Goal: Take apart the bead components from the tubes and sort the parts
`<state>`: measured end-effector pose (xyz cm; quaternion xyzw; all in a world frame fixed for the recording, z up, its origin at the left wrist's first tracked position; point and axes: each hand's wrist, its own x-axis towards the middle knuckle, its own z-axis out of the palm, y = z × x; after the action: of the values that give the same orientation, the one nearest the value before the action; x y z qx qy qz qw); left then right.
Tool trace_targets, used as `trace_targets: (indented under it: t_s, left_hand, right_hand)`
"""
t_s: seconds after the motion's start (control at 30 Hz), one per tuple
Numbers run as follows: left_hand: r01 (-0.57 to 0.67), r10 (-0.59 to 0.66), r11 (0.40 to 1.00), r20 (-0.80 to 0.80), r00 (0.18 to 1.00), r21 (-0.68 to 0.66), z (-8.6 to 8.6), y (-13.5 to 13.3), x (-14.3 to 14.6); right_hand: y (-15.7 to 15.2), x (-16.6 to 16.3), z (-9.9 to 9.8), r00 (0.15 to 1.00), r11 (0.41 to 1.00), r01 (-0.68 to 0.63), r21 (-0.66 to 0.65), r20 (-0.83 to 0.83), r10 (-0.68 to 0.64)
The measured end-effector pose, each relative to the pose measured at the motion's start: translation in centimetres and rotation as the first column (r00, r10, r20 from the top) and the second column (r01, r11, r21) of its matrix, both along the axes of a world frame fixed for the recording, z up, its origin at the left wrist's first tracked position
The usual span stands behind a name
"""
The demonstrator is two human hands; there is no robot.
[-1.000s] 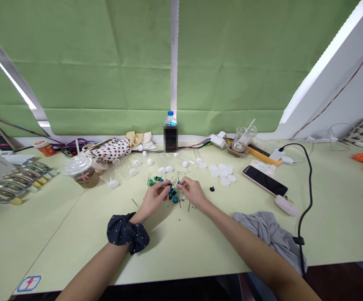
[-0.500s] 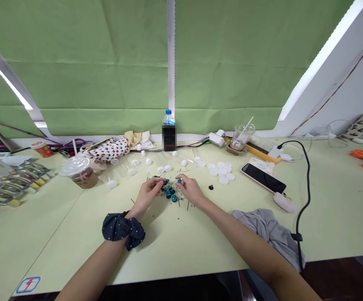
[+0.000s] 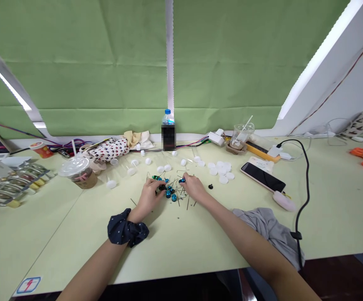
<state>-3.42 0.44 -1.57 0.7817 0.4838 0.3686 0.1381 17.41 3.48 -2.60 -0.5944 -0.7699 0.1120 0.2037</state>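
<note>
"Blue parts (image 3: pixel 168 194): where are they?"

"On the table (image 3: pixel 181 246), between the hands, among thin rods (image 3: pixel 187 203)."

"And the hands?"

"The right hand (image 3: pixel 194 187) pinches a blue part (image 3: pixel 182 180); the left hand (image 3: pixel 149 195) grips a black piece (image 3: pixel 162 187). White discs (image 3: pixel 223 179) lie farther right."

Counted two hands (image 3: pixel 150 195) and one scrunchie (image 3: pixel 126 229). In the central heap, counted at least four blue parts (image 3: pixel 168 194) and at least five rods (image 3: pixel 188 203); overlapping, so not exactly countable. Noted two black parts (image 3: pixel 210 186), perhaps more. Tallied roughly eight white discs (image 3: pixel 222 171), partly stacked, and around eleven white caps (image 3: pixel 160 169). Also logged two phones (image 3: pixel 263 177), two straw cups (image 3: pixel 84 180), one paper cup (image 3: pixel 42 149), one bottle (image 3: pixel 168 120), one grey cloth (image 3: pixel 266 230), one pink case (image 3: pixel 284 201), one sticker (image 3: pixel 28 285).
</note>
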Motion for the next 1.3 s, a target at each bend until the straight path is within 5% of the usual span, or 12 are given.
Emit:
trace_targets:
  t_s: [0.37,0.67,0.87,1.13,1.3]
  left_hand:
    - [0.055,-0.056,0.996,-0.017,0.998,-0.072,0.2,0.0,-0.1]
    - [0.079,-0.078,0.996,-0.012,0.997,0.046,1.3,-1.0,0.8]
    - [0.140,-0.094,0.968,0.219,0.971,-0.207,1.3,-1.7,1.7]
    - [0.307,0.005,0.866,0.621,0.784,-0.394,1.8,-1.7,1.9]
    - [0.472,0.143,0.754,0.816,0.560,-0.456,1.7,-1.1,1.5]
  right_hand:
    - [0.3,0.3,-0.4,0.830,0.970,-0.220,-0.104,-0.542,0.130]
    - [-0.8,-0.6,0.4,0.787,0.956,-0.293,-0.024,-0.574,0.227]
    - [-2.4,-1.5,1.8,0.732,0.923,-0.377,0.080,-0.585,0.349]
    - [-2.8,-1.3,2.4,0.534,0.869,-0.482,0.113,-0.748,0.394]
    - [-2.4,-1.2,1.9,0.518,0.935,-0.348,0.067,-0.817,0.251]
